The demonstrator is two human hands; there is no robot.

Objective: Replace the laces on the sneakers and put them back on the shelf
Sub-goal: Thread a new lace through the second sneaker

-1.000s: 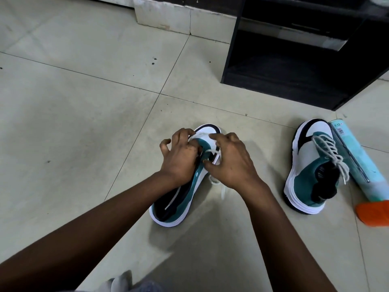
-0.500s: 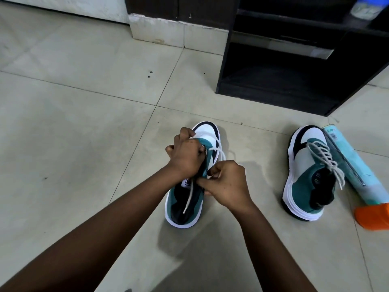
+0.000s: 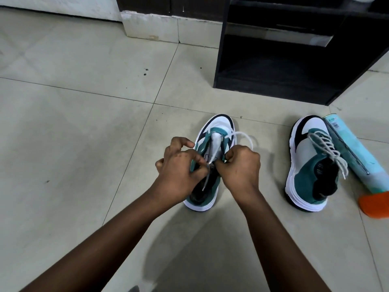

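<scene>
On the pale tiled floor (image 3: 63, 123), both hands, left hand (image 3: 179, 167) and right hand (image 3: 240, 163), pinch the white lace (image 3: 244, 135) over the green-and-white sneaker (image 3: 216, 131), apparently threading 1 eyelet; keep the tip straight and pull evenly

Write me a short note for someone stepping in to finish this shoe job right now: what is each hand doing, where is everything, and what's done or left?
Left hand: pinches the white lace over the tongue of the green, white and black sneaker being laced.
Right hand: grip closed on the same sneaker's other edge, lace looping out past it.
That sneaker stands on the tiled floor, mostly unlaced.
The matching laced sneaker leans on its side to the right, against a light blue tube with an orange cap.
The black shelf unit stands behind; its bottom shelf looks empty.
Left: finish lacing, then shelve both.
</scene>
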